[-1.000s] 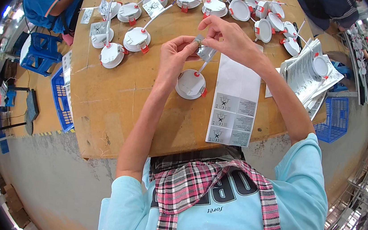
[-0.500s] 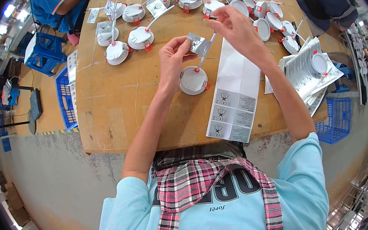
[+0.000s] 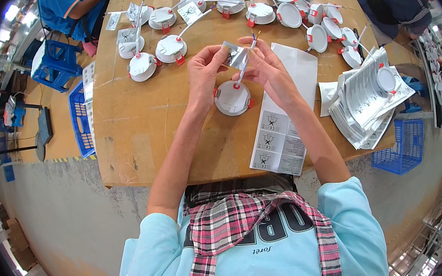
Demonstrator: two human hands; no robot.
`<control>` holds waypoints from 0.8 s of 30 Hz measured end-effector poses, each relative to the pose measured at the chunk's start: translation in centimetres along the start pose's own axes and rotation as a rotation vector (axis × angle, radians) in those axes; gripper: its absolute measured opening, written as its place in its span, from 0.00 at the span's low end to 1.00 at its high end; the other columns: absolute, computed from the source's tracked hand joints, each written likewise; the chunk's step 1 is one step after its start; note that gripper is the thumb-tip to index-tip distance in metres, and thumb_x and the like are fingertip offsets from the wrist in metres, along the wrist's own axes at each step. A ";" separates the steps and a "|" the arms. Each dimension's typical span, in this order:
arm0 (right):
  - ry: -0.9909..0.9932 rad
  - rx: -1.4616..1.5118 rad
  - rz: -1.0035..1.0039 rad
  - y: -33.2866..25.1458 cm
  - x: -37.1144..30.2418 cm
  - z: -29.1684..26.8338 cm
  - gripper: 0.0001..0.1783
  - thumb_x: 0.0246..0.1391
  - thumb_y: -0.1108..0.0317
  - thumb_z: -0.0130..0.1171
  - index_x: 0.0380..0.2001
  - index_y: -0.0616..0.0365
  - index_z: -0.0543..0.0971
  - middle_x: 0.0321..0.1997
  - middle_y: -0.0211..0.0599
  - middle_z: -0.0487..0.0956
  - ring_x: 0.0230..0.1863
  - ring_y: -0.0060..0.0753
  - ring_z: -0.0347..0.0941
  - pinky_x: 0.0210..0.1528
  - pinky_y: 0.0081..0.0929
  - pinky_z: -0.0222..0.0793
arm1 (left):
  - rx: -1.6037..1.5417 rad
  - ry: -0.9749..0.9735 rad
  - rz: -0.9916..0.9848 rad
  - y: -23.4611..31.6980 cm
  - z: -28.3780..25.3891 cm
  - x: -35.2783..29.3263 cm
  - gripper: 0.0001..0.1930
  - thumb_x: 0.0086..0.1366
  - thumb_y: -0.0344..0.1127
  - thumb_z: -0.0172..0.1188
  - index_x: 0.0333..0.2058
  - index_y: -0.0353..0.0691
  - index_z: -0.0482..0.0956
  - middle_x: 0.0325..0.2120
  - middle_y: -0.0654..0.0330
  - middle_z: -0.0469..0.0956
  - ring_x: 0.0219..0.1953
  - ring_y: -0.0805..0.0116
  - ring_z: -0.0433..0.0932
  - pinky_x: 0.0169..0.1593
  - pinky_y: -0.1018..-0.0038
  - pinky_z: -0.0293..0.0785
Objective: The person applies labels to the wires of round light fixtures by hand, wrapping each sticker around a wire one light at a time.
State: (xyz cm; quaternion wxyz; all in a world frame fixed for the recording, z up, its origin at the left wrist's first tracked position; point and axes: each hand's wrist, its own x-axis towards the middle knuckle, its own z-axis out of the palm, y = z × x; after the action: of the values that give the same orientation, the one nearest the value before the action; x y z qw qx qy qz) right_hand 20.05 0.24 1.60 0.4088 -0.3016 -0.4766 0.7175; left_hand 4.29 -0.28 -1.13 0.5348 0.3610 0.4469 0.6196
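A small silver printed label (image 3: pixel 234 57) is pinched between the thumb and fingers of my left hand (image 3: pixel 204 75). Its right edge meets the white cable (image 3: pixel 242 73) of a round white downlight (image 3: pixel 232 99). That downlight lies back side up on the table, with red clips at its sides. My right hand (image 3: pixel 272 74) has its thumb and fingers closed around the upper cable beside the label, with bare wire ends showing above. Under my right forearm lies a long sheet of labels (image 3: pixel 281 139), its upper part bare white backing.
Several finished-looking downlights (image 3: pixel 171 49) with labelled cables crowd the far left and back of the wooden table (image 3: pixel 141 129). A stack of printed sheets (image 3: pixel 365 99) stands at the right, a downlight on top. Blue baskets (image 3: pixel 407 141) flank the table. A person in blue (image 3: pixel 65 3) sits far left.
My right hand has come down from the cable's upper end to the label and now closes there. My left hand still pinches the label, moved only slightly.
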 end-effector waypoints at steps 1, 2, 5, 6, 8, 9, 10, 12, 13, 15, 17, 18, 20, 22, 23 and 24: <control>-0.004 0.002 0.002 0.2 0.1 0.0 0.21 0.62 0.54 0.47 0.54 0.51 0.64 0.43 0.32 0.70 0.38 0.29 0.77 0.47 0.28 0.69 | 0.006 -0.009 -0.007 0.0 0.0 0.0 0.10 0.62 0.37 0.59 0.32 0.35 0.80 0.24 0.66 0.78 0.26 0.81 0.72 0.31 0.82 0.68; 0.015 0.041 -0.012 0.6 0.2 0.0 0.20 0.62 0.56 0.46 0.53 0.52 0.64 0.46 0.34 0.71 0.36 0.29 0.76 0.46 0.28 0.70 | 0.008 -0.005 -0.007 0.0 -0.1 0.1 0.10 0.62 0.37 0.59 0.32 0.35 0.80 0.24 0.66 0.78 0.26 0.81 0.72 0.31 0.82 0.68; 0.063 0.069 -0.063 1.3 0.5 0.0 0.17 0.63 0.58 0.46 0.51 0.53 0.65 0.47 0.35 0.71 0.34 0.29 0.76 0.44 0.28 0.70 | -0.002 0.003 -0.008 0.0 0.0 0.4 0.09 0.61 0.36 0.60 0.32 0.34 0.80 0.24 0.65 0.78 0.25 0.81 0.72 0.31 0.82 0.69; 0.094 0.056 -0.101 1.6 0.6 0.0 0.15 0.63 0.58 0.45 0.49 0.53 0.66 0.46 0.35 0.71 0.33 0.29 0.76 0.43 0.28 0.71 | -0.002 0.014 -0.005 0.0 0.1 0.4 0.09 0.61 0.35 0.60 0.32 0.34 0.80 0.24 0.64 0.79 0.25 0.80 0.73 0.32 0.82 0.70; 0.135 0.053 -0.132 2.0 0.7 0.0 0.15 0.62 0.59 0.48 0.48 0.54 0.66 0.45 0.35 0.70 0.32 0.28 0.77 0.40 0.25 0.72 | 0.000 0.025 -0.002 0.1 0.5 0.6 0.09 0.60 0.34 0.60 0.32 0.33 0.80 0.25 0.63 0.79 0.25 0.79 0.74 0.32 0.82 0.70; 0.177 0.047 -0.163 2.1 0.8 -0.1 0.15 0.61 0.59 0.50 0.46 0.55 0.67 0.44 0.36 0.69 0.30 0.28 0.78 0.37 0.23 0.74 | 0.005 0.035 0.018 0.1 0.7 0.8 0.09 0.60 0.33 0.60 0.33 0.33 0.80 0.25 0.62 0.79 0.26 0.79 0.74 0.33 0.82 0.71; 0.179 0.050 -0.162 2.2 0.9 0.0 0.15 0.61 0.59 0.50 0.46 0.55 0.67 0.44 0.36 0.69 0.30 0.28 0.78 0.37 0.23 0.74 | 0.010 0.046 0.035 0.1 0.8 0.8 0.08 0.60 0.33 0.61 0.33 0.32 0.80 0.26 0.61 0.80 0.27 0.78 0.75 0.33 0.82 0.72; 0.199 0.053 -0.200 2.2 1.0 0.1 0.15 0.58 0.64 0.54 0.46 0.57 0.66 0.45 0.38 0.69 0.29 0.28 0.77 0.32 0.22 0.75 | 0.020 0.049 0.044 0.1 0.7 1.1 0.09 0.60 0.33 0.61 0.33 0.32 0.81 0.26 0.61 0.80 0.27 0.78 0.76 0.33 0.82 0.72; 0.204 0.054 -0.198 2.2 1.1 0.0 0.15 0.58 0.64 0.54 0.46 0.57 0.66 0.45 0.38 0.69 0.29 0.28 0.77 0.32 0.22 0.75 | 0.025 0.054 0.056 0.1 0.7 1.3 0.09 0.59 0.33 0.61 0.33 0.32 0.81 0.26 0.60 0.80 0.27 0.78 0.76 0.34 0.82 0.72; 0.214 0.063 -0.201 2.2 1.1 -0.1 0.17 0.55 0.70 0.57 0.46 0.57 0.66 0.45 0.39 0.68 0.28 0.28 0.77 0.28 0.21 0.74 | 0.033 0.042 0.052 -0.2 0.6 1.5 0.09 0.59 0.32 0.61 0.33 0.32 0.81 0.26 0.60 0.80 0.27 0.77 0.76 0.34 0.81 0.72; 0.225 0.038 -0.204 2.1 0.9 0.0 0.18 0.54 0.71 0.57 0.46 0.57 0.65 0.45 0.39 0.68 0.27 0.28 0.77 0.27 0.21 0.74 | 0.040 0.033 0.052 -0.3 0.7 1.6 0.09 0.59 0.32 0.61 0.33 0.32 0.81 0.25 0.60 0.80 0.27 0.77 0.76 0.34 0.81 0.72; 0.234 0.011 -0.208 2.1 0.8 0.0 0.18 0.53 0.73 0.58 0.46 0.57 0.65 0.44 0.39 0.68 0.26 0.27 0.76 0.26 0.21 0.73 | 0.046 0.043 0.055 -0.4 0.7 1.7 0.08 0.59 0.32 0.62 0.33 0.32 0.81 0.25 0.60 0.80 0.27 0.77 0.76 0.34 0.81 0.72; 0.233 -0.002 -0.216 2.1 0.8 0.0 0.19 0.52 0.74 0.58 0.47 0.57 0.65 0.44 0.39 0.68 0.26 0.27 0.76 0.25 0.21 0.73 | 0.051 0.051 0.052 -0.4 0.7 1.6 0.08 0.59 0.32 0.62 0.33 0.31 0.81 0.25 0.60 0.80 0.27 0.77 0.76 0.33 0.81 0.72; 0.226 -0.013 -0.223 2.0 0.8 0.1 0.20 0.52 0.74 0.57 0.47 0.56 0.64 0.44 0.39 0.68 0.25 0.27 0.76 0.25 0.20 0.72 | 0.113 0.046 0.102 -0.3 0.6 1.5 0.08 0.58 0.31 0.62 0.33 0.31 0.81 0.25 0.60 0.80 0.26 0.77 0.75 0.33 0.81 0.71; 0.231 -0.023 -0.218 1.8 0.7 0.1 0.20 0.52 0.74 0.57 0.47 0.56 0.64 0.43 0.39 0.68 0.26 0.27 0.76 0.24 0.21 0.72 | 0.114 0.050 0.100 -0.2 0.5 1.5 0.08 0.58 0.31 0.62 0.33 0.31 0.81 0.25 0.60 0.80 0.26 0.77 0.75 0.33 0.81 0.71; 0.235 -0.033 -0.213 1.8 0.7 0.2 0.20 0.52 0.74 0.57 0.47 0.56 0.64 0.43 0.39 0.68 0.26 0.27 0.76 0.24 0.21 0.72 | 0.106 0.044 0.111 -0.2 0.5 1.5 0.08 0.58 0.31 0.62 0.33 0.31 0.81 0.25 0.60 0.80 0.26 0.77 0.75 0.32 0.81 0.71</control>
State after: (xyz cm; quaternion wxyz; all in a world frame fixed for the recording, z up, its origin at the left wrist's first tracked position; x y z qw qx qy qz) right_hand 19.04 0.39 0.01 0.5304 -0.3379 -0.4665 0.6220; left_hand 4.53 1.31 -1.16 0.4697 0.3993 0.4700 0.6317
